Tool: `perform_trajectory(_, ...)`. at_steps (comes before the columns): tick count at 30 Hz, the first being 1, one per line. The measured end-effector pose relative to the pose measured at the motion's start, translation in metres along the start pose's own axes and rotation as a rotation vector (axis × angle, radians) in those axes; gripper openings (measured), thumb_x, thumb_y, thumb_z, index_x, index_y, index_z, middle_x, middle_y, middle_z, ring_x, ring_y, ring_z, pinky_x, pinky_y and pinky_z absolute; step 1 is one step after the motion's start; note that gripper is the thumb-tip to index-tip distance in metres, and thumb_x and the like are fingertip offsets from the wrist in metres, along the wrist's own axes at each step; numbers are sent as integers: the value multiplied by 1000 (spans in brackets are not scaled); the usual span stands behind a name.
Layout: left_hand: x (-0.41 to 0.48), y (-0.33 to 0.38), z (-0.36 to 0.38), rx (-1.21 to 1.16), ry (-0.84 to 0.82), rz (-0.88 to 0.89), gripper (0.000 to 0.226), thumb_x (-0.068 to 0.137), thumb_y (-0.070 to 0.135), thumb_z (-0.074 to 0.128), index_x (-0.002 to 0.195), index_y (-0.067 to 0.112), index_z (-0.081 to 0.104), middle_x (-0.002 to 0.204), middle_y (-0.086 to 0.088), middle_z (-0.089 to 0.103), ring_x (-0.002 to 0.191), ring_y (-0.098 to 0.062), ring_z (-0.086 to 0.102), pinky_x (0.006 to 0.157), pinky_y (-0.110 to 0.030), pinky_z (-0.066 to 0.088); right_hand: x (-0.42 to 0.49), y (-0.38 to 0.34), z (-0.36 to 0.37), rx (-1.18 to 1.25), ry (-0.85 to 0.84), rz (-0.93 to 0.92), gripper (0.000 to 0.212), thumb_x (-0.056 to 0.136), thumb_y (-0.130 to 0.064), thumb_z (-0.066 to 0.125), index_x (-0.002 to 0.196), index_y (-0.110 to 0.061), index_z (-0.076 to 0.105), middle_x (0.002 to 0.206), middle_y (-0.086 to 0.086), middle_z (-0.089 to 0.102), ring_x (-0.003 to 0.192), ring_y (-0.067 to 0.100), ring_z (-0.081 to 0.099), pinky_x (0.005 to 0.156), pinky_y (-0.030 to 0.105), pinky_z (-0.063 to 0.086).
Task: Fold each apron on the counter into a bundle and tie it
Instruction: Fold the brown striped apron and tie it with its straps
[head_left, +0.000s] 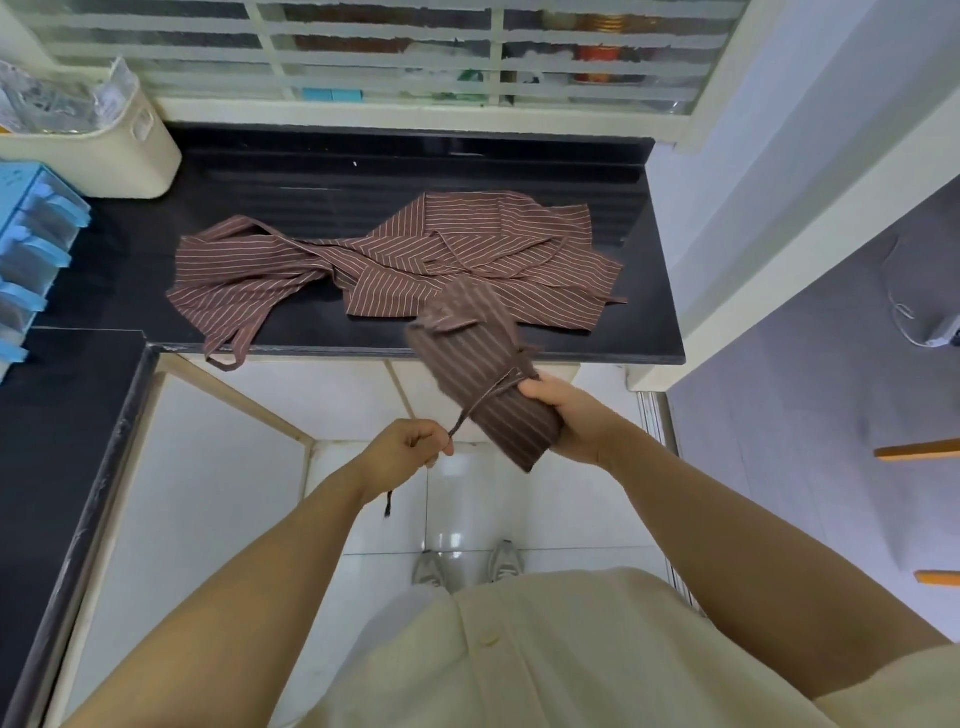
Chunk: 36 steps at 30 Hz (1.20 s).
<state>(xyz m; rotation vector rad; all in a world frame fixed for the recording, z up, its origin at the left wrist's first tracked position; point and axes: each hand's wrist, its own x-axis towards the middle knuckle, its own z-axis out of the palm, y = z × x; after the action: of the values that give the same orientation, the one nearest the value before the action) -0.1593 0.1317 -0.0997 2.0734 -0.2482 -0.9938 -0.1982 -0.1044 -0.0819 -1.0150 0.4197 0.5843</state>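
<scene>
I hold a rolled brown striped apron bundle (480, 374) in the air in front of the counter edge. My right hand (571, 415) grips its lower end. A thin strap (475, 410) wraps around the bundle and runs taut down to my left hand (410, 449), which pinches it; the strap's loose end hangs below my wrist. Loose brown striped apron cloth (467, 254) lies spread on the black counter (311, 182), with a strap loop hanging over the front edge.
A cream bin (130, 150) with plastic wrapping stands at the counter's back left. Blue drawer organisers (31, 244) sit at the far left. A louvred window runs behind the counter. White floor tiles and my shoes lie below.
</scene>
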Motion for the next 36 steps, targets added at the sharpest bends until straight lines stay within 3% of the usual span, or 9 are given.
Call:
perform_trajectory(3,10,13,-1,94,125,-42,31,102,6,43,76,20,50,81,1,54,96,-23,59,68,-22,49,1,-2,3,-214,-299,117,31,92,-17,54,123,-14,54,109,7,67,103,22,64,91,34,53)
perform_trajectory(8,9,36,-22,-27,91,32,34,98,-4,44,71,16,46,75,-2,46,78,-18,49,56,-7,44,8,-11,-7,-461,-390,159,22,100,-9,44,115,-15,59,104,5,65,101,23,61,93,34,52)
perform_trajectory(11,10,44,-41,-108,-21,67,27,98,3,50,73,-6,53,73,-24,53,69,-23,55,70,-26,57,11,-23,-13,-686,-458,154,27,89,-7,51,110,-19,62,106,5,65,101,21,62,90,31,49)
perform_trajectory(14,17,49,-52,-108,-80,82,25,98,10,52,83,-6,64,79,-20,63,71,-22,62,74,-35,56,19,-40,-14,-866,-433,85,35,93,1,53,102,-29,67,102,-3,67,98,12,63,89,24,47)
perform_trajectory(19,44,74,-76,-332,51,167,17,96,17,58,87,5,67,92,-15,74,89,-24,71,79,-30,56,65,-61,-20,-1393,-116,-607,21,82,-2,69,87,-21,74,91,-7,67,86,13,61,86,38,47)
perform_trajectory(22,65,90,-97,-236,193,303,16,96,20,61,88,9,69,88,-12,75,84,-26,72,75,-32,57,101,-76,-24,-1612,214,-947,26,75,3,67,87,-18,76,98,-2,69,95,24,61,105,42,29)
perform_trajectory(24,85,95,-111,-148,283,391,16,96,24,61,88,13,71,85,-5,75,84,-29,70,79,-39,57,120,-94,-20,-1605,373,-1011,30,78,3,65,93,-20,77,101,-2,68,102,23,59,112,43,18)
perform_trajectory(28,135,90,-141,66,445,442,17,95,31,60,86,23,71,79,0,71,78,-26,65,79,-48,53,169,-123,-12,-1575,472,-1037,35,77,1,69,98,-26,77,104,-2,69,104,24,59,106,45,26)
perform_trajectory(36,215,62,-148,370,396,377,16,86,31,72,97,19,69,95,7,68,92,-12,60,85,-28,46,237,-116,-17,-1506,566,-740,42,80,2,57,117,-12,71,107,5,68,104,31,57,95,46,37)
